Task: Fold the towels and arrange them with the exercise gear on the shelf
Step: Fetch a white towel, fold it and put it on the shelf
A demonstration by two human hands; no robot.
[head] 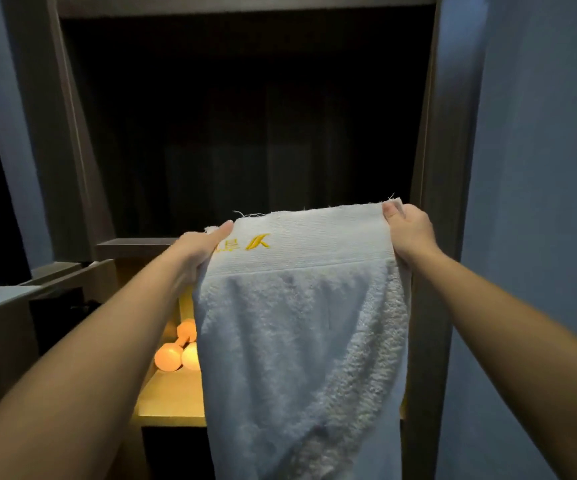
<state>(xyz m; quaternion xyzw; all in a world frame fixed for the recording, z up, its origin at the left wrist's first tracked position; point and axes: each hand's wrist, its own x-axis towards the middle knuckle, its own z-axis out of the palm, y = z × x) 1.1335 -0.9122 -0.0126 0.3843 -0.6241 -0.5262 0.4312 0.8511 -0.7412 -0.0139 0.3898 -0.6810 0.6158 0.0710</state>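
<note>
A white towel with a yellow embroidered logo hangs in front of me, stretched by its top edge. My left hand pinches the top left corner and my right hand pinches the top right corner. The rest of the cloth drops down past the bottom of the view, with a fold running down its right side. Behind the towel's left edge an orange dumbbell lies on a lit shelf, partly hidden by the towel.
A dark wooden shelving unit stands ahead with a deep unlit compartment above the lit shelf. Its right upright rises just behind my right hand. A blue-grey wall fills the right side. A lower ledge juts out at left.
</note>
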